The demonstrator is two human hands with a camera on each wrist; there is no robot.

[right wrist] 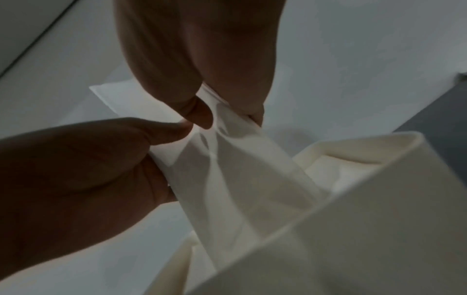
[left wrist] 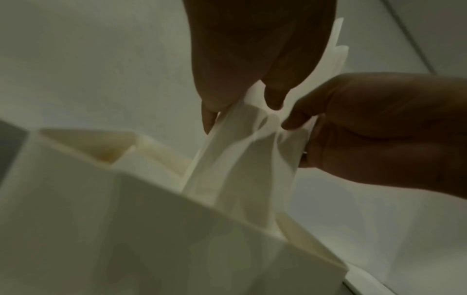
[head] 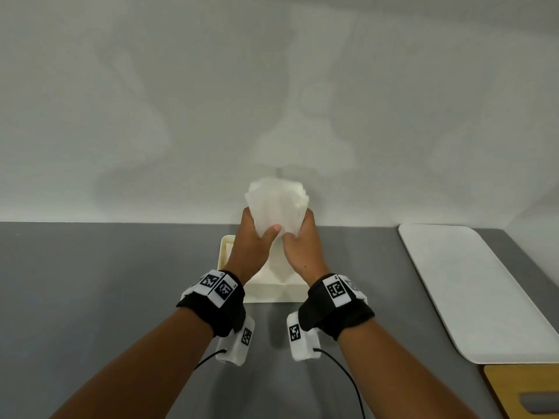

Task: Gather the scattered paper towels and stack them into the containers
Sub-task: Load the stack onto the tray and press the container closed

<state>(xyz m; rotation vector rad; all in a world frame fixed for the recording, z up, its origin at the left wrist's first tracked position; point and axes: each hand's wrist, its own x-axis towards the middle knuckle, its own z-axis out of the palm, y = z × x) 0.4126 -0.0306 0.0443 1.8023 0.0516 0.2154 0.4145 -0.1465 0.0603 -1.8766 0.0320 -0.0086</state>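
Note:
Both hands hold one upright bundle of white paper towels above a cream open container on the grey table. My left hand grips the bundle's left side, thumb across its front. My right hand grips the right side. From the left wrist, the paper towels hang down with their lower end inside the container; my left hand pinches them from above, beside my right hand. The right wrist view mirrors this: paper towels, container, my right hand, my left hand.
A long white tray lies on the table at the right. A yellow wooden piece shows at the bottom right corner. A white wall rises right behind the container.

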